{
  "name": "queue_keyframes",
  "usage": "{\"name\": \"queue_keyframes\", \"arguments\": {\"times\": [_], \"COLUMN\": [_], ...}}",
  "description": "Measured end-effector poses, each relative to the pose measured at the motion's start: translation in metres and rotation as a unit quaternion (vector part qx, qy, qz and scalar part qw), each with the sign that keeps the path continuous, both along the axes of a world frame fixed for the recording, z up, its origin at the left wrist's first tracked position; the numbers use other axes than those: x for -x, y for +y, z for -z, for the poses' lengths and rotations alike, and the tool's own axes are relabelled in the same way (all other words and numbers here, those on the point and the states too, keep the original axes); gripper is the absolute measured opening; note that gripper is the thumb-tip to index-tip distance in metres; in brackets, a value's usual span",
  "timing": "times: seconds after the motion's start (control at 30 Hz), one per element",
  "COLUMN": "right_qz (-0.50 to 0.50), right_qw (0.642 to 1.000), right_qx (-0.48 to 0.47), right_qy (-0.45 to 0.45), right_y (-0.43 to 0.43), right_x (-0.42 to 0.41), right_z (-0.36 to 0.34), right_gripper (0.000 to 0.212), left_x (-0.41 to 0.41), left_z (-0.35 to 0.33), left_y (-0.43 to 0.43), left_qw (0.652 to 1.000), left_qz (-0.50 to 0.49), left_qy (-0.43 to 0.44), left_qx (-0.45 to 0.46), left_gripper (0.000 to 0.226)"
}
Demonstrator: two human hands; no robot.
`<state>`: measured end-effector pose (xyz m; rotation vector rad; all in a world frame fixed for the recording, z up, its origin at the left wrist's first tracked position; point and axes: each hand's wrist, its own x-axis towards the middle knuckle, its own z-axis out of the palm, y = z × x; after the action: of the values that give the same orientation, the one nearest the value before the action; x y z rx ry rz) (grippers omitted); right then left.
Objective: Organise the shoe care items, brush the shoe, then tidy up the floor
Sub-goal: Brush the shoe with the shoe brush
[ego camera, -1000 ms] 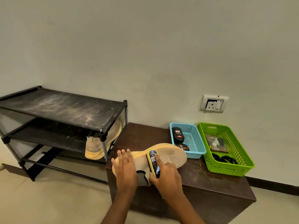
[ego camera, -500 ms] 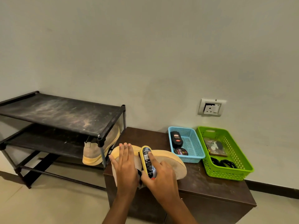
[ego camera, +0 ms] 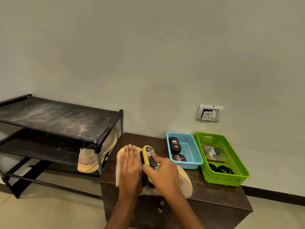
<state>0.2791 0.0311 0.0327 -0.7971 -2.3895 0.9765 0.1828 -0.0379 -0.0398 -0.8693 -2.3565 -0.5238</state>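
Nearest, pale tiled floor [ego camera: 41, 210] below the forearms. Then a dark brown wooden bench [ego camera: 214, 194] with a small metal latch [ego camera: 160, 207] on its front. On the bench's front left part, a tan suede shoe with a yellow sole [ego camera: 185, 184], lying on its side and largely covered by both hands.

Behind and to the right, a light blue plastic mesh basket [ego camera: 192, 164] holding a black polish bottle with a red label [ego camera: 174, 145] and a round dark tin [ego camera: 179, 158]. Just right of it, a bright green perforated plastic basket [ego camera: 222, 180] with a brownish packet [ego camera: 212, 152] at the back and black loops [ego camera: 221, 169] at the front.

Left of the bench, a black two-tier shoe rack [ego camera: 57, 118], dusty on top, with a second tan shoe [ego camera: 92, 159] tilted on the lower shelf, partly behind the corner post. Farthest, a white wall socket [ego camera: 209, 113] on the plain wall above the baskets.

Flat on the shoe's upper, the left hand [ego camera: 130, 166], fingers straight, close together, pointing away, pressing down. Beside it, the right hand [ego camera: 165, 176] wrapped round a yellow-backed shoe brush with a black label [ego camera: 148, 156]: thumb on the brush's left edge, index finger stretched along the back. Brush set bristles-down on the shoe, just beside the left hand.
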Motion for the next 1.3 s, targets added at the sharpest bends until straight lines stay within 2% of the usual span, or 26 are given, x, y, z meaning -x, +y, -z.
{"name": "queue_keyframes", "arguments": {"times": [0.07,0.13,0.27,0.4,0.5,0.57,0.7,0.83,0.87,0.93,1.0,1.03,1.2,1.3], "right_qz": [0.060,0.092,0.011,0.066,-0.010,-0.042,0.067,-0.051,-0.055,0.022,0.111,0.126,-0.040,0.037], "right_qw": [0.998,0.995,0.999,0.998,0.999,0.999,0.996,0.998,0.997,0.998,0.991,0.989,0.998,0.996], "right_qx": [-0.033,-0.017,0.048,-0.002,0.031,0.015,-0.049,-0.042,-0.045,-0.055,-0.077,-0.073,-0.033,-0.034], "right_qy": [-0.015,-0.018,0.018,0.005,0.023,0.025,-0.030,0.005,0.017,0.024,-0.008,-0.019,0.022,0.072], "right_y": [0.016,0.024,0.003,0.013,-0.006,-0.012,0.009,-0.014,-0.011,0.010,0.028,0.029,-0.011,0.011], "right_x": [-0.005,-0.006,0.003,-0.004,-0.007,-0.007,-0.008,-0.005,-0.004,-0.004,-0.009,-0.009,-0.002,-0.005], "right_z": [0.000,0.006,0.007,0.013,0.011,0.015,0.029,0.034,0.035,0.039,0.043,0.044,0.036,0.036], "right_gripper": [0.058,0.057,0.057,0.060,0.058,0.059,0.064,0.065,0.064,0.062,0.064,0.065,0.063,0.057], "left_x": [-0.006,-0.012,-0.008,-0.006,0.000,0.001,-0.007,0.004,0.005,0.003,0.000,0.000,0.006,0.000], "left_z": [-0.005,-0.007,-0.003,-0.009,-0.003,-0.002,-0.009,0.000,-0.001,-0.005,-0.006,-0.006,-0.004,-0.007], "left_y": [0.003,0.006,0.006,0.004,0.004,0.004,0.006,0.008,0.006,0.002,0.001,0.001,0.004,0.002], "left_qw": [0.999,0.999,0.999,0.997,0.998,0.997,0.993,0.991,0.989,0.984,0.981,0.980,0.967,0.962], "left_qz": [0.011,0.027,-0.002,-0.008,-0.006,-0.011,-0.021,-0.043,-0.046,-0.051,-0.055,-0.055,-0.063,-0.072], "left_qy": [-0.019,-0.022,-0.051,-0.075,-0.063,-0.075,-0.114,-0.122,-0.134,-0.160,-0.161,-0.164,-0.193,-0.197], "left_qx": [-0.025,-0.029,-0.003,-0.027,-0.021,-0.021,-0.016,-0.029,-0.040,-0.065,-0.091,-0.102,-0.153,-0.173], "left_gripper": [0.070,0.075,0.082,0.081,0.083,0.082,0.082,0.073,0.070,0.068,0.069,0.070,0.067,0.071]}}
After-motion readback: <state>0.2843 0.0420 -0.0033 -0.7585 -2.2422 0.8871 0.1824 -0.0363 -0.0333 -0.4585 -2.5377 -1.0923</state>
